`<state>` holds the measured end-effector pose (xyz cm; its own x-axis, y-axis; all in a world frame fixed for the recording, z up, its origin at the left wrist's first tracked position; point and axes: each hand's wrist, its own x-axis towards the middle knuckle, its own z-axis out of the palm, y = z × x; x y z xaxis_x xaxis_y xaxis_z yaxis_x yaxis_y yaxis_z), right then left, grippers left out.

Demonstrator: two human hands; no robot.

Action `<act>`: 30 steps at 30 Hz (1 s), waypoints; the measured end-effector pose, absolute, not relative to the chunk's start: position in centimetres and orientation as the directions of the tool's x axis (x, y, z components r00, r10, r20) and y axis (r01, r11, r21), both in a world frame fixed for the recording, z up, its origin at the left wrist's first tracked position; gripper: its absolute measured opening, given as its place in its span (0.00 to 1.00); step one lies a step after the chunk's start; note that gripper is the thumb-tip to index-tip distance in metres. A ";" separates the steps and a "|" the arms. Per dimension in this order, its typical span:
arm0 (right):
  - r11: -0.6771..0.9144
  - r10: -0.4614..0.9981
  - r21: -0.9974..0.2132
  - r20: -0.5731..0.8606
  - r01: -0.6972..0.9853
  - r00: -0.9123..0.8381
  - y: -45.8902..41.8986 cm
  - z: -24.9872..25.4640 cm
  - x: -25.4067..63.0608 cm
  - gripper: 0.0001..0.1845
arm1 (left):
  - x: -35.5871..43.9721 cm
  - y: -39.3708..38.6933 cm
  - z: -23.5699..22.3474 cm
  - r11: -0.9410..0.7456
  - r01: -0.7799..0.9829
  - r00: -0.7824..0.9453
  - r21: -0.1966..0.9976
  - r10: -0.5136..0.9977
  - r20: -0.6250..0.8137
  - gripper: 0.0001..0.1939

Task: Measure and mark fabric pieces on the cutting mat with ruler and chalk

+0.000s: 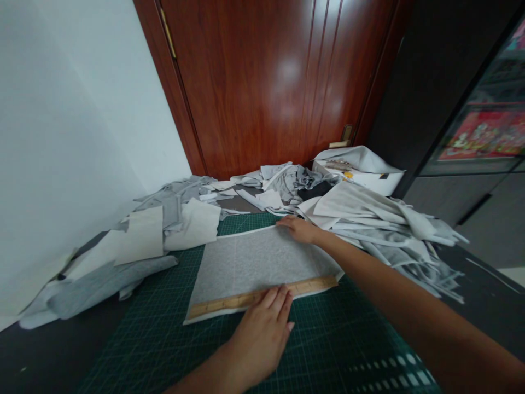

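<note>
A piece of grey fabric (250,260) with white edges lies spread on a green gridded cutting mat (164,328). Along its near edge rests a wooden ruler (229,302). My left hand (262,334) lies flat across the ruler's middle, fingers stretched out side by side and pressing down. Reaching over to the fabric's far edge, my right hand (301,229) has its bent fingers closed at that edge; the fingertips are small and partly hidden. The right forearm passes over the right side of the fabric.
Grey and white fabric pieces (139,241) are heaped at the left by the wall. More fabric (369,219) is piled at the right. Scraps (283,183) and a white box (369,178) stand at the back, before a brown door (254,82). A dark cabinet (455,202) is at the right.
</note>
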<state>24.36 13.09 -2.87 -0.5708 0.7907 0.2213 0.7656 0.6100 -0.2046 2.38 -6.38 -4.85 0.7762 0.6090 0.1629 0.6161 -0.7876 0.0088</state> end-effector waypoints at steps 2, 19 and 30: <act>0.544 0.831 -0.296 0.321 0.785 -0.455 12.3 -2.6 25.9 0.29 | 2.5 -6.4 -4.7 -0.792 0.610 0.782 -0.017 0.599 0.170 0.24; -0.059 0.964 0.029 0.262 0.998 0.049 4.5 -4.6 30.4 0.18 | 2.7 -6.7 -4.2 -0.786 0.611 0.786 -0.094 0.588 0.192 0.24; -0.075 0.966 0.059 0.254 0.995 0.058 4.6 -4.8 30.6 0.15 | 2.2 -6.8 -3.8 -0.757 0.653 0.748 0.017 0.649 0.141 0.23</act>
<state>30.57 4.62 -4.83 0.0578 0.9656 0.2537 0.9954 -0.0752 0.0593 2.25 -6.78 -3.82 0.7478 0.6487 0.1412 0.6533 -0.7569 0.0169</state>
